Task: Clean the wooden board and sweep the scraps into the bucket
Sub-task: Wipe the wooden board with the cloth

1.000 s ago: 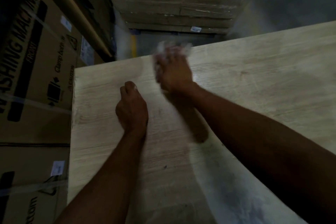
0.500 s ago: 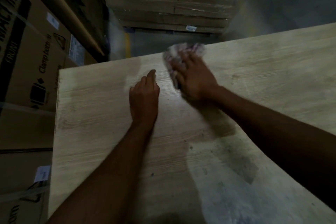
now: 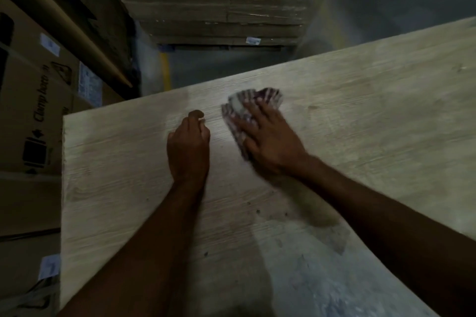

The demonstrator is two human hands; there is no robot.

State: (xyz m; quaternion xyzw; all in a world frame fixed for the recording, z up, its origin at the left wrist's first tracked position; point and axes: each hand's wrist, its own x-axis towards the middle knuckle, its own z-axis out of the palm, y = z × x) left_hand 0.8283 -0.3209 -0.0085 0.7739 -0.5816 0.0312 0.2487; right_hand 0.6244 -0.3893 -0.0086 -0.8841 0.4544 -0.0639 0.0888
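Cardboard boxes [image 3: 38, 116] are stacked on the far left, right up against the wooden board [image 3: 116, 188], which fills most of the view. The left hand [image 3: 188, 147] rests on the board near its far edge. Half a second back it lay flat with straight fingers, but now they're tucked under with one tip poking out, and there's nothing in it that I can see. Just beside it is the striped cloth [image 3: 247, 108], which has come back a bit from the far edge. The right hand [image 3: 270, 144] is on top of it, fingers spread flat and pressing it down. It's a bit blurry. Shrink-wrapped cartons [image 3: 219, 0] sit behind.
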